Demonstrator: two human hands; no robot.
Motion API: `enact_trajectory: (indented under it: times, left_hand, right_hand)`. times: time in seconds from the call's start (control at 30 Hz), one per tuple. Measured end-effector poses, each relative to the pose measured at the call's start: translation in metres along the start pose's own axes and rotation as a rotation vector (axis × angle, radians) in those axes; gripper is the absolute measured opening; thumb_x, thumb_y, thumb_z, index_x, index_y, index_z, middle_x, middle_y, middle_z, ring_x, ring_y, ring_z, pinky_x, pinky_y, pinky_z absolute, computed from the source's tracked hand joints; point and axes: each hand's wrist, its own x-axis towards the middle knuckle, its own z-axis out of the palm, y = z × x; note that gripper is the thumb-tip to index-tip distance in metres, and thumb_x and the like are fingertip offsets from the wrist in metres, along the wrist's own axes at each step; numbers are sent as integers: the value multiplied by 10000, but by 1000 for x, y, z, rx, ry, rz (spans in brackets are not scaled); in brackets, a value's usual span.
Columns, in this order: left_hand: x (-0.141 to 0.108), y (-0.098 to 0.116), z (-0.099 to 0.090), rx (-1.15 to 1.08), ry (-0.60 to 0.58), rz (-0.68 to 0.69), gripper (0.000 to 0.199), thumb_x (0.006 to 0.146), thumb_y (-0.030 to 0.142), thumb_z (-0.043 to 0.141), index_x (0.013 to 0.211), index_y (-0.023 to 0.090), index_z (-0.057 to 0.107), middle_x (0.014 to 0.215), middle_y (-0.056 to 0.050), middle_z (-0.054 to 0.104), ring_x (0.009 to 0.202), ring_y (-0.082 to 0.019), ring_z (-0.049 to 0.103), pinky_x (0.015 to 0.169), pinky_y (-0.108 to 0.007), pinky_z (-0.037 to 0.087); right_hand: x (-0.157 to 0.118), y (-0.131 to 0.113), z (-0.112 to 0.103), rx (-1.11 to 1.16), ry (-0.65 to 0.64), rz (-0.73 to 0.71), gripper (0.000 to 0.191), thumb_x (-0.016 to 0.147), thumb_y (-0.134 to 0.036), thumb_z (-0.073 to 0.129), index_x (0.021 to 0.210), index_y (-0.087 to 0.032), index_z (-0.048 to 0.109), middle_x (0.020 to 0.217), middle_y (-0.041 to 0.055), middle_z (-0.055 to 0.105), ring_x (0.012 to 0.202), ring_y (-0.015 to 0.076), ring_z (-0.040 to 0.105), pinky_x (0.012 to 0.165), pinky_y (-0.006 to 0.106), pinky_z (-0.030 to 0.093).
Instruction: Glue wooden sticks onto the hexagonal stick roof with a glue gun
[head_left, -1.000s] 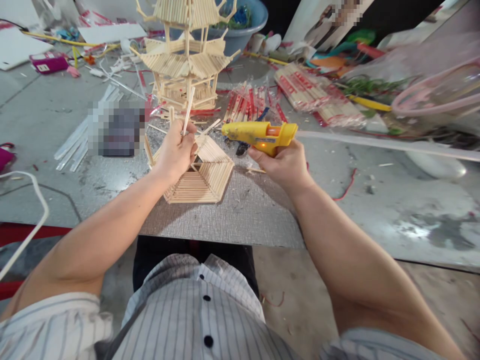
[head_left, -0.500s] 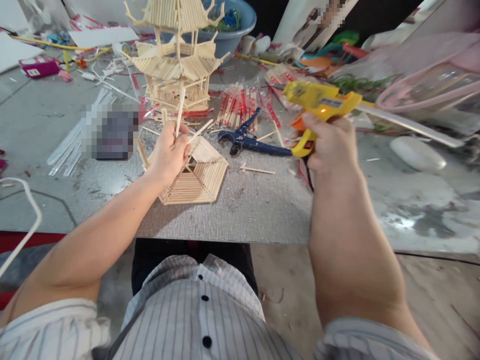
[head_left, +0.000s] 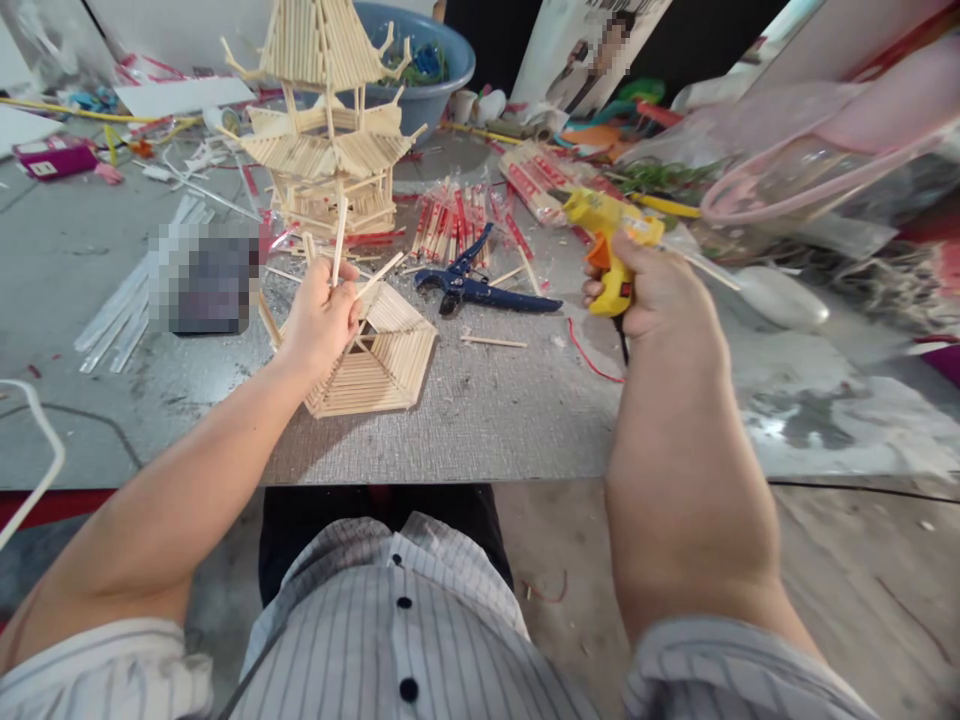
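My left hand [head_left: 324,310] is closed on a thin wooden stick [head_left: 340,240] that points upward. Under and beside that hand lies a six-sided roof-like piece [head_left: 367,375] made of wooden sticks, with raised sticks at its edges. My right hand [head_left: 645,285] grips a yellow glue gun [head_left: 611,250], held above the table right of the cutter, its nozzle pointing left. Between my hands rests a dark blue cutter [head_left: 487,290]. Behind my left hand stands a tiered pagoda [head_left: 326,140] of wooden sticks.
Red-and-white wrapped sticks [head_left: 454,220] lie behind the cutter. A blue basin [head_left: 442,75] stands behind the pagoda. Clear glue sticks [head_left: 135,290] and a blurred dark object [head_left: 214,285] are at the left. A pink-rimmed item [head_left: 720,205] and clutter fill the back right.
The whole view has shifted, with table objects now further left. My right hand and the glue gun have moved slightly toward the cutter. My left hand keeps its hold on the stick.
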Motion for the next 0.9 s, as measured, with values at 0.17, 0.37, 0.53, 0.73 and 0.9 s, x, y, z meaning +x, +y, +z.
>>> enact_trajectory:
  times: [0.17, 0.37, 0.53, 0.73, 0.9]
  left_hand:
    - [-2, 1, 2, 15, 4, -12, 147, 882, 94, 434, 818, 225, 417, 516, 74, 298, 432, -59, 308, 414, -194, 196]
    - [-1, -2, 0, -10, -10, -9, 134, 879, 100, 445, 825, 221, 428, 538, 76, 299, 433, -50, 315, 413, -171, 201]
    - [-1, -2, 1, -6, -11, -21, 170, 858, 53, 374, 824, 214, 418, 558, 74, 300, 431, -46, 322, 411, -159, 208]
    - [-1, -4, 1, -15, -39, -5, 155, 858, 68, 383, 829, 214, 424, 559, 71, 312, 438, -49, 320, 404, -157, 216]
    - [0, -6, 0, -6, -38, -12, 136, 870, 85, 406, 837, 215, 432, 572, 75, 315, 434, -41, 319, 401, -151, 208]
  right_hand:
    - [-21, -20, 33, 133, 38, 196, 229, 784, -390, 673, 764, -210, 534, 491, -52, 507, 363, 69, 410, 415, 254, 325]
    - [-49, -30, 71, 124, -246, -32, 429, 571, -534, 803, 700, -205, 560, 506, -39, 539, 370, 69, 432, 361, 239, 292]
    - [-60, -29, 89, 53, -265, -134, 426, 544, -544, 812, 637, -209, 566, 496, -40, 525, 372, 66, 416, 345, 224, 300]
    - [-64, -26, 98, -19, -227, -198, 349, 614, -438, 804, 653, -212, 541, 507, -52, 528, 383, 60, 418, 364, 210, 349]
    - [-66, -27, 101, -52, -205, -230, 321, 624, -369, 807, 693, -213, 535, 544, -49, 542, 404, 59, 430, 380, 211, 382]
